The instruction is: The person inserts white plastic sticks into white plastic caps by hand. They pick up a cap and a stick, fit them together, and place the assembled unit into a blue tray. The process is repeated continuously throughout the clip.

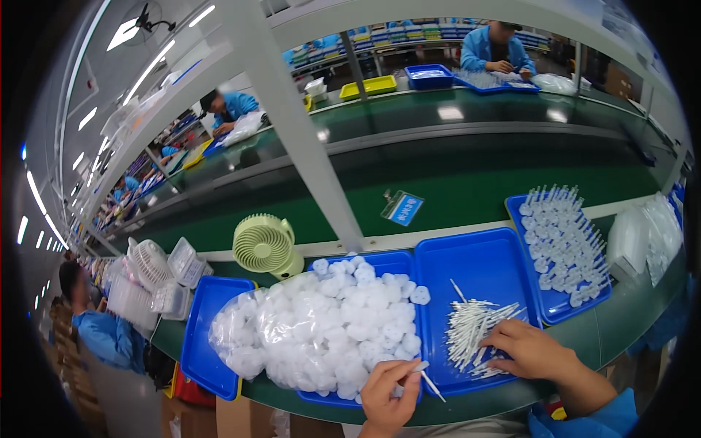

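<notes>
The left hand (391, 403) has its fingers (383, 374) pinched on a slim white stick (434, 387) at the near edge of the tabletop, while the right hand (537, 352) dips its fingers into a loose pile of slim white sticks (467, 328), and whether they close on one cannot be told. That pile lies in a rectangular blue plastic tray (456, 259), with a clear plastic bag of translucent white discs (328, 328) to its left. To its right, another blue tray (561, 315) carries rows of whitish discs with upright sticks (558, 248).
</notes>
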`<state>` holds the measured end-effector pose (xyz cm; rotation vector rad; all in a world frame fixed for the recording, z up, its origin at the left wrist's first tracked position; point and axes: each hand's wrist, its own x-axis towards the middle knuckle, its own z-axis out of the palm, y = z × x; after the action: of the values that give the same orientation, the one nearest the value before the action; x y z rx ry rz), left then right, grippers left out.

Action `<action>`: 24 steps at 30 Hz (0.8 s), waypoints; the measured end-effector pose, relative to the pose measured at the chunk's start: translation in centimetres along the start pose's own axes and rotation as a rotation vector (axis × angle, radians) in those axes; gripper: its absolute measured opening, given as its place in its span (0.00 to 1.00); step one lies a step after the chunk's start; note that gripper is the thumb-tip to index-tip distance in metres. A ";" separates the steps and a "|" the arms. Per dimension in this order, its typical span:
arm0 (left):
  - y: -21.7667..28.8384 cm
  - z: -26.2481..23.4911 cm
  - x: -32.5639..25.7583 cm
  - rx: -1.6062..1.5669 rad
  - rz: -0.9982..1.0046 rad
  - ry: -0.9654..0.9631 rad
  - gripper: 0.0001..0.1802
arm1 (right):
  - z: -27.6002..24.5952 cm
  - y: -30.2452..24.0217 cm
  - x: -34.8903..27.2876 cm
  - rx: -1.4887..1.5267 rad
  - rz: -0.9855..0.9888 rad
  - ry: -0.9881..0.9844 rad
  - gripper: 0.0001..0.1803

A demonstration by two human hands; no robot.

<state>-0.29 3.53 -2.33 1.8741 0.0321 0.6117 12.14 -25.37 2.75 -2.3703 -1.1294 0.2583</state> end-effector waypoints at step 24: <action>3.4 3.0 0.8 -0.183 -0.147 -0.022 0.14 | 4.5 -0.5 -0.8 0.201 -0.040 0.418 0.09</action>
<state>0.74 -0.16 0.20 1.6846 0.0953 0.4767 9.61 -24.13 -0.89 -2.0919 -0.9031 -0.1297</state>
